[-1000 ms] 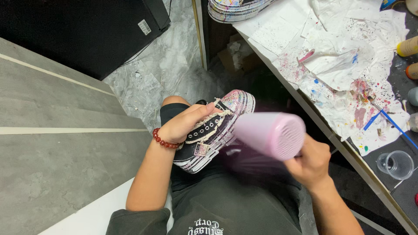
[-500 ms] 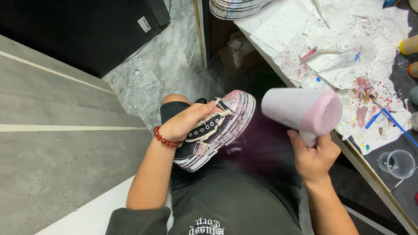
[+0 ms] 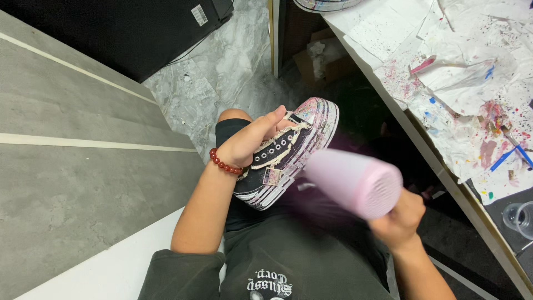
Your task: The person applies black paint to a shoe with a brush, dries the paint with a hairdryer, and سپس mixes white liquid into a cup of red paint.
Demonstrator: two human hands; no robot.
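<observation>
My left hand (image 3: 252, 139), with a red bead bracelet on the wrist, is tucked inside a black sneaker (image 3: 288, 155) with paint-splattered white sole, holding it over my lap. My right hand (image 3: 401, 218) grips the handle of a pink hair dryer (image 3: 355, 182), whose barrel points at the side of the sneaker from close by. The dryer is blurred with motion.
A table (image 3: 444, 172) at the right carries paint-stained white paper (image 3: 466, 83), blue brushes (image 3: 513, 153) and a clear plastic cup (image 3: 519, 215). A cardboard box (image 3: 325, 58) sits under it. A black cabinet (image 3: 122, 33) stands on the marble floor at top left.
The hair dryer has swung down and left, closer to the sneaker's side. My left hand and the sneaker have stayed in place.
</observation>
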